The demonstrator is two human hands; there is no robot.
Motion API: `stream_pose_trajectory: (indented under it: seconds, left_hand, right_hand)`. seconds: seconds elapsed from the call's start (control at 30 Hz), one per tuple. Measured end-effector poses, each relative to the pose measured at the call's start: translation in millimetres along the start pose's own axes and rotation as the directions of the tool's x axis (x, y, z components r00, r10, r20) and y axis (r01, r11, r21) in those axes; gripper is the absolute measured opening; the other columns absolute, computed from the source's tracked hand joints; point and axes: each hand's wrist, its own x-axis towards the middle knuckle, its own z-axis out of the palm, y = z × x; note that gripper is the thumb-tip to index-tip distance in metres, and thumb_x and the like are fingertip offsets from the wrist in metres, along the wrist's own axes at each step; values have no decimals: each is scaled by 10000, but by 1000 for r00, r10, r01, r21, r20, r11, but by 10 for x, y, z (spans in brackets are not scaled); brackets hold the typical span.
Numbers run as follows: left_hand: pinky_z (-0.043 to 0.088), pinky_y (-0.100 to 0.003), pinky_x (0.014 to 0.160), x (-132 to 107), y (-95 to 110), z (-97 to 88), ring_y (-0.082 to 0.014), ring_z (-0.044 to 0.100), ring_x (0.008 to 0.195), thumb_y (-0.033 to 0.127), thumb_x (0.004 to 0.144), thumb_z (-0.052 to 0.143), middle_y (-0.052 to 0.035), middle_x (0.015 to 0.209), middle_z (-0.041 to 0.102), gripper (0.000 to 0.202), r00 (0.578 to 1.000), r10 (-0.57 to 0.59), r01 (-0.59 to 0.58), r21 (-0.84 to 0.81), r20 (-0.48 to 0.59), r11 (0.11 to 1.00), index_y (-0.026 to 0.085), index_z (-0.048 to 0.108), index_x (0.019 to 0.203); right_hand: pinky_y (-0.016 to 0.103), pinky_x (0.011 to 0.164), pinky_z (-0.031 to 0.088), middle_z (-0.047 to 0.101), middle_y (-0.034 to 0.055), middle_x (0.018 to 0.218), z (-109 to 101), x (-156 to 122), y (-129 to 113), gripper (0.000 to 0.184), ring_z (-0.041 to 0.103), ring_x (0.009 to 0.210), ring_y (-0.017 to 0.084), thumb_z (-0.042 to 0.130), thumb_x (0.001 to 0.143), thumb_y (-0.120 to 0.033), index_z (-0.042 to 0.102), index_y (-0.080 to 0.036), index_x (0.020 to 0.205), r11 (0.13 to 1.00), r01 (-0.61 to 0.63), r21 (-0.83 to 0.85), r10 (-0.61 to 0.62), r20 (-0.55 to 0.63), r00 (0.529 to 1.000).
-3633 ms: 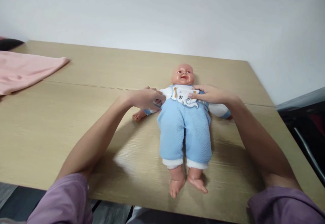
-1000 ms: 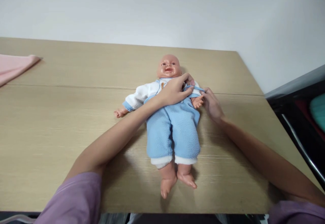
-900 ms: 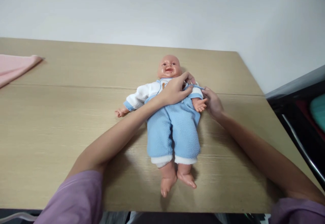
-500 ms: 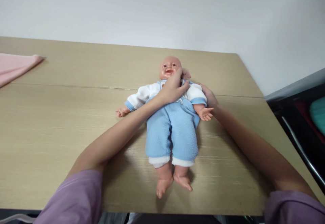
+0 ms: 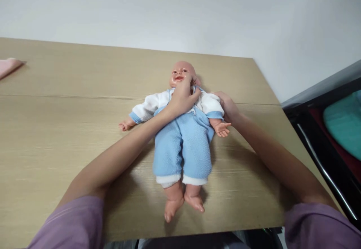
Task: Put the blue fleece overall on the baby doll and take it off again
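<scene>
Head view: the doll (image 5: 182, 143) lay face up on the tabletop (image 5: 70, 147), long axis running away from the wearer, feet nearest. The left hand (image 5: 184, 94) crossed its chest to the neck, thumb and fingers parted; any grip could not be determined. The right hand (image 5: 227, 105) met the near sleeve (image 5: 210, 104) from outside, fingertips hidden.

Pass left

You can cross the table (image 5: 70, 136) between the pink cloth (image 5: 9, 67) and the doll (image 5: 169, 143), up to the wall (image 5: 141, 12) at the far edge. Your left hand (image 5: 184, 96) blocks it from above, your right hand (image 5: 229, 105) from the right-edge side; a black frame (image 5: 318, 143) stands beyond.
</scene>
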Motion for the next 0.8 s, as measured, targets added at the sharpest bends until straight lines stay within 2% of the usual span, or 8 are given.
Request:
stream_pose_trajectory:
  seconds: [0.07, 0.17, 0.23, 0.33, 0.47, 0.67, 0.73, 0.8]
  left_hand:
    - [587, -408, 887, -1, 21, 7, -223, 733, 898, 37, 1071, 676, -59, 1135, 771, 282, 1000, 5, -6, 17, 13, 1000, 257, 594, 1227]
    - [526, -395, 809, -3, 60, 9, -230, 727, 845, 66, 1090, 705, -32, 1033, 746, 249, 999, 12, -13, 37, 37, 999, 262, 595, 1198]
    - [511, -396, 803, -8, 84, 3, -233, 720, 839, 65, 1087, 703, -36, 1037, 750, 249, 999, 29, -31, 41, 37, 999, 260, 594, 1198]
    - [513, -400, 818, -20, 111, -8, -239, 717, 856, 63, 1074, 693, -49, 1075, 763, 261, 998, 38, -40, 45, 42, 998, 259, 588, 1210]
    - [530, -404, 835, -28, 121, -16, -254, 731, 866, 105, 1086, 707, -40, 1044, 749, 228, 996, 32, -36, 50, 80, 998, 254, 605, 1225]
    - [553, -409, 866, -33, 81, -9, -252, 729, 892, 119, 1097, 727, -58, 1099, 761, 226, 996, 27, -34, 79, 87, 996, 255, 624, 1245]
    - [580, -421, 924, -36, 76, -6, -267, 755, 974, 136, 1103, 722, -76, 1142, 777, 212, 996, 34, -41, 87, 77, 995, 257, 623, 1246]
    - [604, -442, 981, -35, 78, -3, -287, 774, 1047, 156, 1114, 702, -93, 1168, 791, 188, 997, 35, -43, 104, 74, 994, 254, 629, 1256]
  right_hand:
    - [349, 731, 695, 862, 102, 1133, -92, -264, -68, 506, 800, 966, 273, 980, 940, -655, 802, -245, 1176, 999, -27, -30, 26, -28, 999]
    - [328, 638, 645, 876, 90, 1271, -264, -624, -179, 830, 807, 934, 264, 1136, 802, -610, 725, -307, 1456, 980, -90, -176, 79, -68, 995]
    - [300, 558, 563, 883, 96, 1343, -400, -772, -228, 954, 781, 844, 235, 1136, 812, -632, 672, -338, 1591, 957, -103, -272, 89, -64, 994]
    - [266, 510, 444, 890, 112, 1400, -637, -831, -215, 867, 732, 785, 198, 1090, 860, -690, 754, -328, 1573, 913, -88, -398, 77, -42, 996]
    - [324, 713, 619, 888, 113, 1430, -944, -750, -27, 778, 796, 1036, 272, 1094, 818, -745, 875, -301, 1419, 907, 4, -422, -25, -43, 999]
    - [455, 894, 683, 888, 118, 1216, -1111, -655, 288, 695, 792, 1031, 318, 958, 887, -857, 863, -273, 1253, 832, 126, -540, -236, -140, 961]
    - [530, 987, 686, 876, 145, 1268, -1061, -671, 333, 612, 794, 1075, 348, 873, 964, -790, 833, -261, 1268, 751, 179, -636, -373, -183, 910]
    - [644, 1159, 640, 857, 186, 1355, -948, -731, 347, 505, 781, 1223, 412, 801, 1023, -670, 812, -246, 1297, 601, 226, -767, -562, -205, 801]
